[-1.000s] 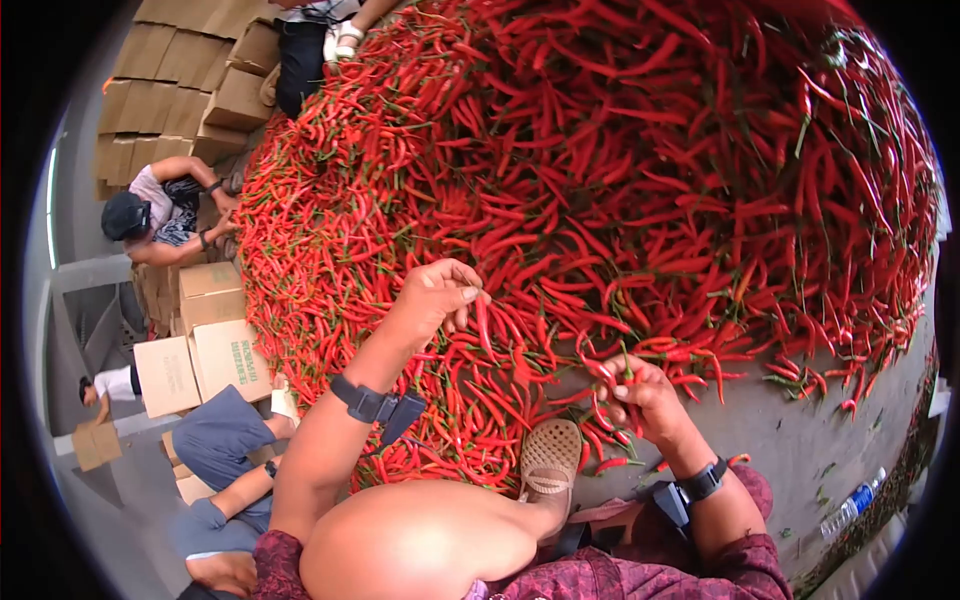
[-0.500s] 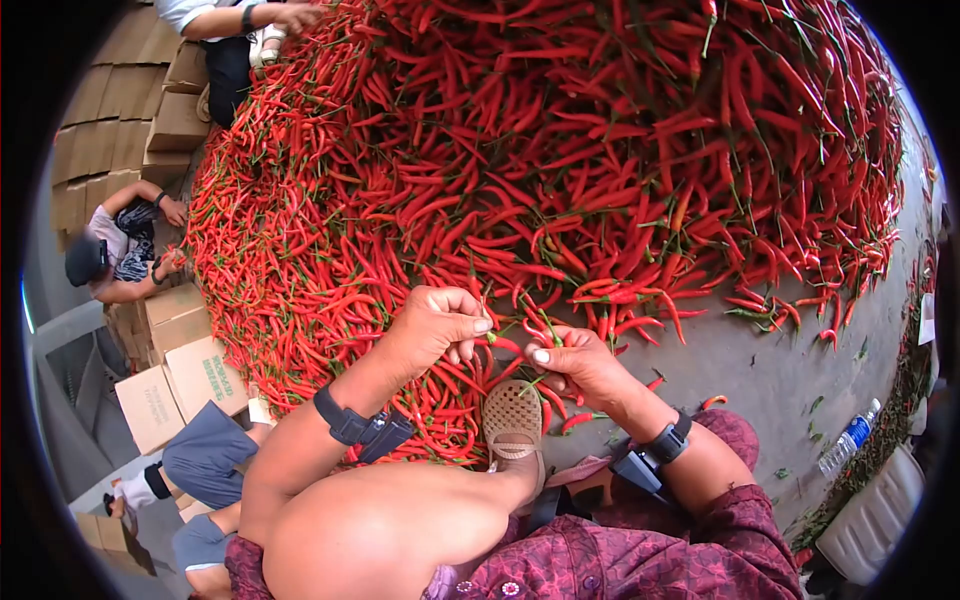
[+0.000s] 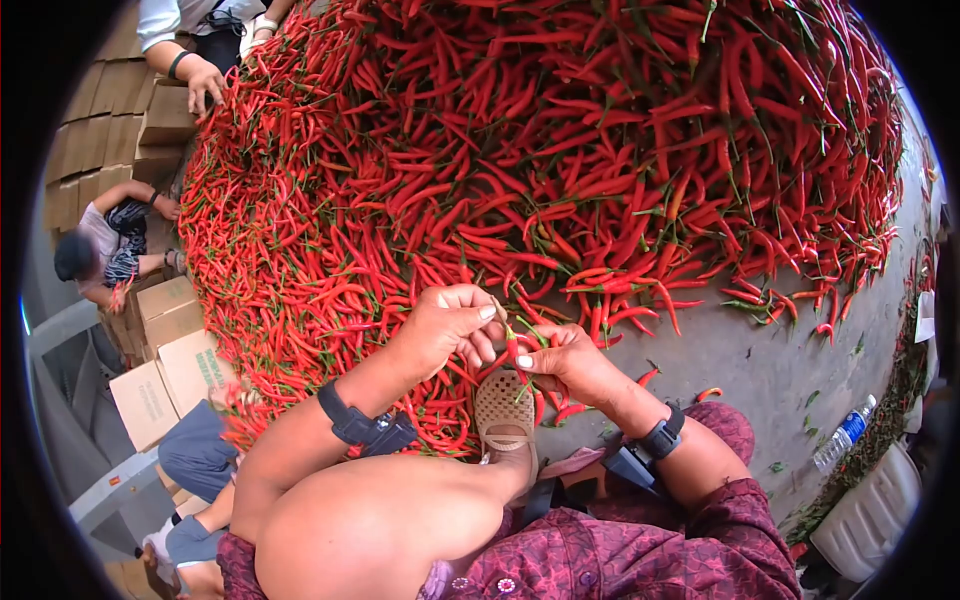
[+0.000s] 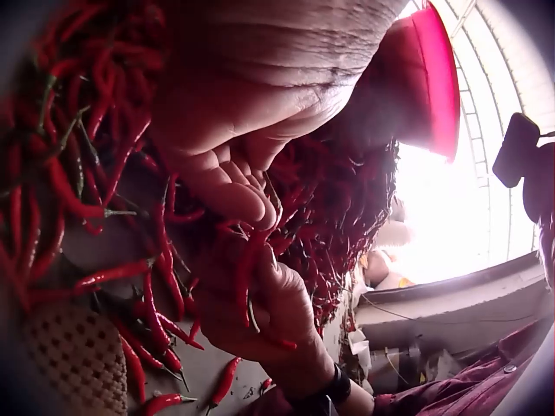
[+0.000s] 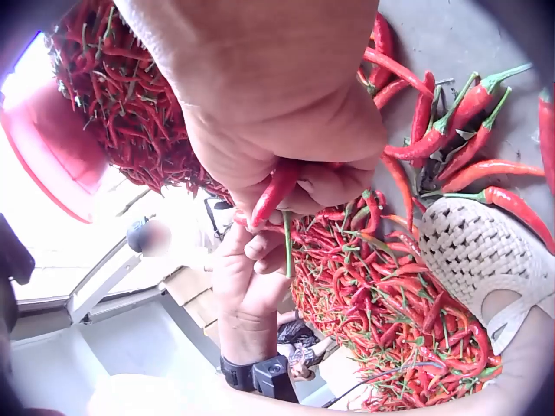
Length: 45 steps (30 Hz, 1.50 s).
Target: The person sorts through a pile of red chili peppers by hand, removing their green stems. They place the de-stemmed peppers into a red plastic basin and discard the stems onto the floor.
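Note:
My left hand (image 3: 450, 325) pinches a thin green stem between thumb and forefinger. Close beside it my right hand (image 3: 570, 365) grips red chilies, one chili (image 3: 512, 348) standing between the two sets of fingertips. In the right wrist view a red chili (image 5: 277, 192) lies in the curled fingers of the right hand (image 5: 286, 130), and a green stem hangs below. The left wrist view has a chili (image 4: 246, 269) held at the right hand's (image 4: 269, 321) fingertips, with the left hand (image 4: 251, 130) just above. A large heap of red chilies (image 3: 480, 180) spreads in front.
A woven shoe (image 3: 505, 410) stands at the heap's near edge. Cardboard boxes (image 3: 145, 400) and other people are at the left. On the grey floor (image 3: 720, 370) at the right are loose chilies, a plastic bottle (image 3: 845, 435) and a pale plastic object (image 3: 870, 510).
Both hands, apart a second ago, have come together in front of the knee. The right hand has moved left. At the upper left, another person's hand has shifted along the heap's edge.

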Tool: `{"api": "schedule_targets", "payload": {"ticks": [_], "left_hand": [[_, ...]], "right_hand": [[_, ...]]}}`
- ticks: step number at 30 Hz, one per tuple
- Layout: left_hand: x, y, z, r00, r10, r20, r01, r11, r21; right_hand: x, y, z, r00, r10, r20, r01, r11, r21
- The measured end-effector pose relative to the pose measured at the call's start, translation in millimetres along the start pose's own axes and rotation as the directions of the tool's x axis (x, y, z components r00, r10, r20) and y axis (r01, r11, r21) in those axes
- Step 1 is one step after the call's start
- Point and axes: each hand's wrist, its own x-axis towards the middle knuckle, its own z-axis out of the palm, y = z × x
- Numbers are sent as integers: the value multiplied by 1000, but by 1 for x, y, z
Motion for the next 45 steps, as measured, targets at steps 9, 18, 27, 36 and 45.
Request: {"api": "schedule_targets", "payload": {"ticks": [9, 18, 27, 36, 45], "left_hand": [[5, -9, -7, 997, -45, 69, 47, 998, -35], [16, -11, -14, 999, 28, -32, -30, 998, -53], [69, 56, -14, 651, 679, 340, -350, -128, 928], [78, 34, -57, 909, 362, 209, -184, -101, 978], [36, 29, -67, 998, -31, 47, -30, 419, 907]], "right_hand": [[4, 1, 1, 999, 28, 16, -28, 1000, 10], [4, 1, -3, 996, -11, -87, -10, 971, -241], [-15, -14, 1, 873, -478, -93, 383, 791, -476], [-23, -38, -26, 759, -577, -302, 497, 813, -304], [-29, -64, -40, 708, -545, -449, 608, 794, -4]]}}
